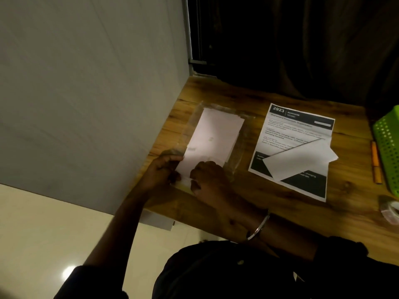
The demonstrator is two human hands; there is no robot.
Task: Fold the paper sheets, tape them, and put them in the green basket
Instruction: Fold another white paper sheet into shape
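Folded paper stack inside clear plastic sleeve, near end pinched by left hand and right hand fingers. Printed sheet, green basket rightward.

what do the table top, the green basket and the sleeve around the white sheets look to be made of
Table: wood or wood-look laminate, with brown grain and knots showing; which one is unclear.
Green basket: likely moulded plastic, bright green with a regular grid of holes.
Sleeve: thin clear plastic film, wrinkled and shiny, with the white sheets visible through it.
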